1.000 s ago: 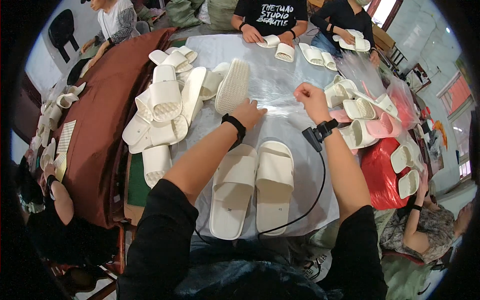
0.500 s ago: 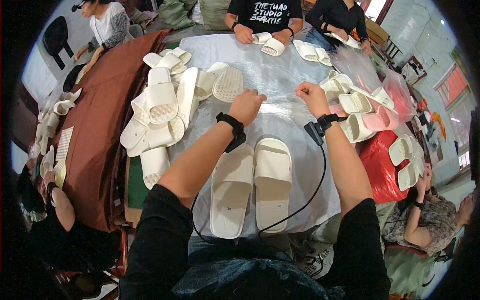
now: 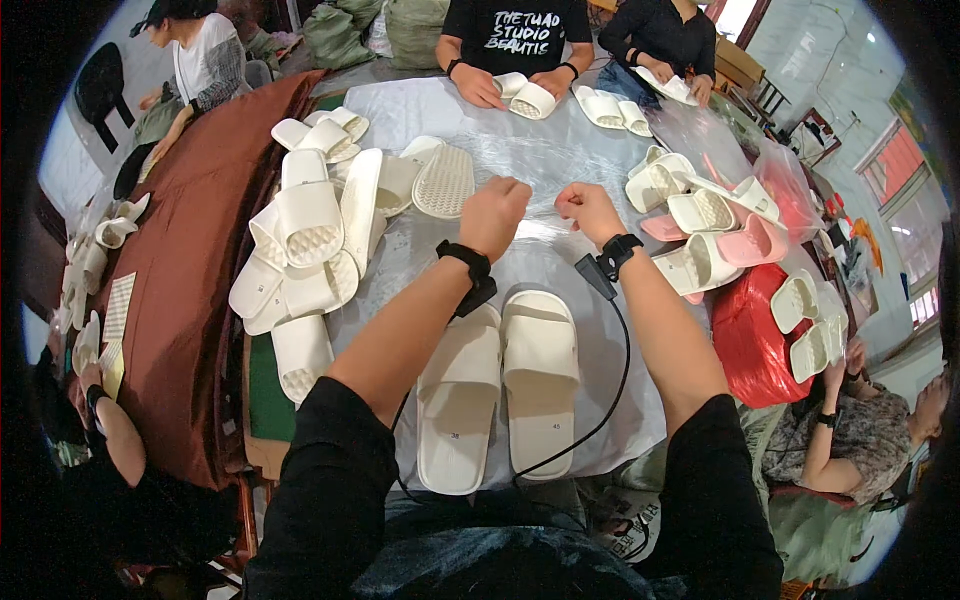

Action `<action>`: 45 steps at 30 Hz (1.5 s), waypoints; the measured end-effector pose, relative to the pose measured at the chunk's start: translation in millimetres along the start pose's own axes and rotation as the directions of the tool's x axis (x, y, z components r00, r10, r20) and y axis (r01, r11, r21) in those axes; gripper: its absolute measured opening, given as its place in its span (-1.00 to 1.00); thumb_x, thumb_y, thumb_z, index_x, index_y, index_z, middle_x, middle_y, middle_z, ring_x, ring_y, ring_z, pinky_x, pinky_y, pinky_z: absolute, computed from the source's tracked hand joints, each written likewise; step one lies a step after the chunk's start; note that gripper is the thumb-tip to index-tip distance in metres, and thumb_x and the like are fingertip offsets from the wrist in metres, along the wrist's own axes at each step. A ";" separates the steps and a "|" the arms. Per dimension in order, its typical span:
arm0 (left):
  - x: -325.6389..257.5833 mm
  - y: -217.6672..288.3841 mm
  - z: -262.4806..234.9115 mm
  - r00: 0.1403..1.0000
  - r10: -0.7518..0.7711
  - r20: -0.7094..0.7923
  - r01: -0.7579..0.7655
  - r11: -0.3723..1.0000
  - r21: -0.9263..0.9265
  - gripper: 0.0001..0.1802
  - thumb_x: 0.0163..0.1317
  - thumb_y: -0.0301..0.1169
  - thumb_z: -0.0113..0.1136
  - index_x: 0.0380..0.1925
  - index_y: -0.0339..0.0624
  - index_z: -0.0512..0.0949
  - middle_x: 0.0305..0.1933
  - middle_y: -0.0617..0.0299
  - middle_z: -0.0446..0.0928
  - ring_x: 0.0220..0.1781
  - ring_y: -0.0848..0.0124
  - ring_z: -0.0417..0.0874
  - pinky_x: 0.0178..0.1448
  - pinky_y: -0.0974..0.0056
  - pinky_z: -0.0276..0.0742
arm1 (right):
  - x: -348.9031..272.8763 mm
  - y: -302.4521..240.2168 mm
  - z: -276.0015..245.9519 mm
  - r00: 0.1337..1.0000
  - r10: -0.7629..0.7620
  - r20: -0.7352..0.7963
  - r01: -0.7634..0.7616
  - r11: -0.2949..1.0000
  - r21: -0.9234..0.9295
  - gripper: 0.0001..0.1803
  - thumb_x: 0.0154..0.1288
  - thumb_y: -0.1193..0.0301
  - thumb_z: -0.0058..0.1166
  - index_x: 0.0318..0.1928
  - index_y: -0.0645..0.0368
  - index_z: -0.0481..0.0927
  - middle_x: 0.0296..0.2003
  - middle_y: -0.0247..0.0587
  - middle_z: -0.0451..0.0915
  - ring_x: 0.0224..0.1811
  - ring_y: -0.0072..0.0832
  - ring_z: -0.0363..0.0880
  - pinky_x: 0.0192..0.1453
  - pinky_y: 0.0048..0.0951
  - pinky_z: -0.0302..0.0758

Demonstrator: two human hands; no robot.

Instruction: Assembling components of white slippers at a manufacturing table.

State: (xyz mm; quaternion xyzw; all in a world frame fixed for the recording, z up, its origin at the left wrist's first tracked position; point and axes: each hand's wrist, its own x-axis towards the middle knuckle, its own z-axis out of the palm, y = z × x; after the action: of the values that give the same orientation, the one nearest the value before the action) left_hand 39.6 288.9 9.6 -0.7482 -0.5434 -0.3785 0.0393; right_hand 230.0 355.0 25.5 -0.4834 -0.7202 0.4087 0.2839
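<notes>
A pair of cream slide slippers lies in front of me, toes pointing away: the left slipper (image 3: 455,430) and the right slipper (image 3: 541,420) are side by side. Beyond them, my left hand (image 3: 495,215) is closed, its fingers curled together. Facing it across a small gap, my right hand (image 3: 590,212) has thumb and fingers pinched. Thin clear plastic, seemingly a bag (image 3: 541,229), shines between the two hands; its edges are hard to make out. Neither hand touches a slipper. Another cream slipper (image 3: 443,182) lies sole up just beyond my left hand.
Heaped cream slippers (image 3: 318,225) cover the table's left side. On the right lie cream and pink slippers (image 3: 752,240) next to a red plastic-wrapped bundle (image 3: 755,330). A brown cloth-covered surface (image 3: 190,330) borders the left. Co-workers handle slippers across the table and at both sides.
My hands have come closer together, the right one moving left and its fingers curling in more. The view has shifted slightly; the slipper pair stays in place on the table.
</notes>
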 end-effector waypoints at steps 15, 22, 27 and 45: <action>-33.6 -49.1 32.1 0.885 0.239 0.401 -0.245 0.969 -0.036 -0.46 0.10 -0.62 -0.02 0.13 -0.03 0.47 0.16 -0.13 0.37 0.23 -0.05 0.36 0.30 0.09 0.32 | -29.5 -90.8 -58.4 0.841 -0.432 -0.325 0.405 0.902 -0.151 -0.85 0.14 0.42 0.14 -0.44 0.25 0.52 -0.56 -0.30 0.52 -0.48 -0.57 0.43 -0.33 -0.48 0.40; -16.4 -50.7 49.9 0.901 0.153 0.405 -0.071 0.975 -0.210 -0.39 0.06 -0.68 0.04 0.13 0.14 0.49 0.19 -0.05 0.36 0.26 0.01 0.34 0.28 0.16 0.33 | -75.7 -130.4 -174.6 0.626 -0.493 -0.604 0.515 0.843 -0.154 -0.91 0.17 0.45 0.15 -0.41 0.22 0.58 -0.58 -0.48 0.46 -0.49 -0.70 0.37 -0.39 -0.57 0.33; -16.9 -60.7 48.9 0.886 0.133 0.445 -0.060 0.983 -0.174 -0.39 0.06 -0.63 0.10 0.17 0.07 0.44 0.18 -0.07 0.36 0.26 -0.02 0.31 0.29 0.14 0.31 | -132.0 -140.2 -211.3 0.481 -0.268 -0.835 0.541 0.840 0.043 -0.93 0.22 0.40 0.14 -0.33 0.10 0.58 -0.60 -0.56 0.39 -0.60 -0.75 0.25 -0.56 -0.62 0.18; -117.4 135.9 -174.4 0.787 0.113 0.606 0.585 0.175 -0.792 -0.48 0.41 -0.12 -0.07 0.22 -0.23 0.36 -0.03 0.25 0.57 0.02 0.51 0.53 -0.01 0.41 0.46 | -248.7 -144.7 -86.6 0.535 -0.338 -0.774 0.589 0.807 0.054 -0.92 0.31 0.47 0.07 -0.31 0.22 0.51 -0.56 -0.53 0.37 -0.57 -0.78 0.21 -0.51 -0.69 0.12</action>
State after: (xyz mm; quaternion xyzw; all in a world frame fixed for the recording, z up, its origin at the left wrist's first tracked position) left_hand 48.5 59.7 109.9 -0.5747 -0.2873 -0.4032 -0.6516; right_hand 324.9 122.6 190.7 -0.3422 -0.5732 0.1951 0.7185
